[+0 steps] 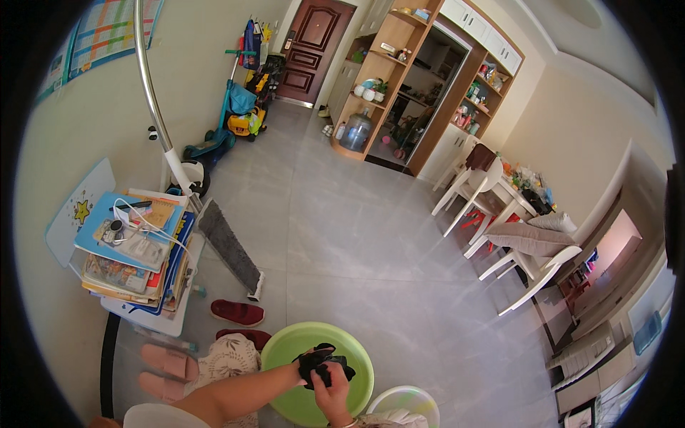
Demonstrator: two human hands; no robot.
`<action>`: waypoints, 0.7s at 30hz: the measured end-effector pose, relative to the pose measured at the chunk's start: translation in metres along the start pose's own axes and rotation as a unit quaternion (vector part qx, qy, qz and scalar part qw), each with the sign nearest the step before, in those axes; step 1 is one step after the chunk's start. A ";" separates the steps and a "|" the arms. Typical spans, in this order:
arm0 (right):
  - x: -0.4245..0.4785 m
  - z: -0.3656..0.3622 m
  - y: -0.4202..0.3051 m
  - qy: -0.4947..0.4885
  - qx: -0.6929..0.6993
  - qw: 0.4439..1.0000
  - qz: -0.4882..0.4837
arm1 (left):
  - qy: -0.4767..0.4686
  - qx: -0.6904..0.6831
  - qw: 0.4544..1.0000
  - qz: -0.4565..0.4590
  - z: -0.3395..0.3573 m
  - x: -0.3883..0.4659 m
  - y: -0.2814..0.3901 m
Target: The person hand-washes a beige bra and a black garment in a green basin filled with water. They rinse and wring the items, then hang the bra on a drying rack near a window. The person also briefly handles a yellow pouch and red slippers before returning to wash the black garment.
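Over a light green plastic basin (316, 406) on the floor, both my hands are at a dark black cloth (342, 365). My left hand (301, 370) comes in from the left and is largely covered by the cloth, so its fingers are mostly hidden. My right hand (333, 388) grips the same cloth from the near side, its fingers bent against it. The cloth is bunched, and its exact kind cannot be told. Beside the basin on the right is a whitish translucent tub (405, 395), partly cut off by the lower edge.
Dark red shoes (238, 313) and pink slippers (170, 362) lie left of the basin. A flat mop (230, 249) leans by a small table (179, 321) stacked with books (126, 273). White chairs (540, 273) stand right, a scooter (218, 142) far left.
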State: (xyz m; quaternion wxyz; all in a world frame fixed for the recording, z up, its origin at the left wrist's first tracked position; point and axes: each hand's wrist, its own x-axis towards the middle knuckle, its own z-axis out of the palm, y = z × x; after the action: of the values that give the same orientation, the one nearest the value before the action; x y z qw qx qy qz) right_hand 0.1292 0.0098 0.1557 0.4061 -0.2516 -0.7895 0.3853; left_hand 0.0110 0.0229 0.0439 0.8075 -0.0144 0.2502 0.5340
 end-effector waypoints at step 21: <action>-0.014 -0.003 0.143 0.190 0.085 0.925 0.318 | 0.235 0.171 0.949 0.121 0.066 -0.045 -0.013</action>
State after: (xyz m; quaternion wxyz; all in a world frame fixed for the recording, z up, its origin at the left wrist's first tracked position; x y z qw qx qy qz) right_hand 0.1510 0.0835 0.0340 0.4247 -0.5223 -0.5405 0.5047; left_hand 0.0343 -0.0024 0.1169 0.6456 0.0296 0.5203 0.5583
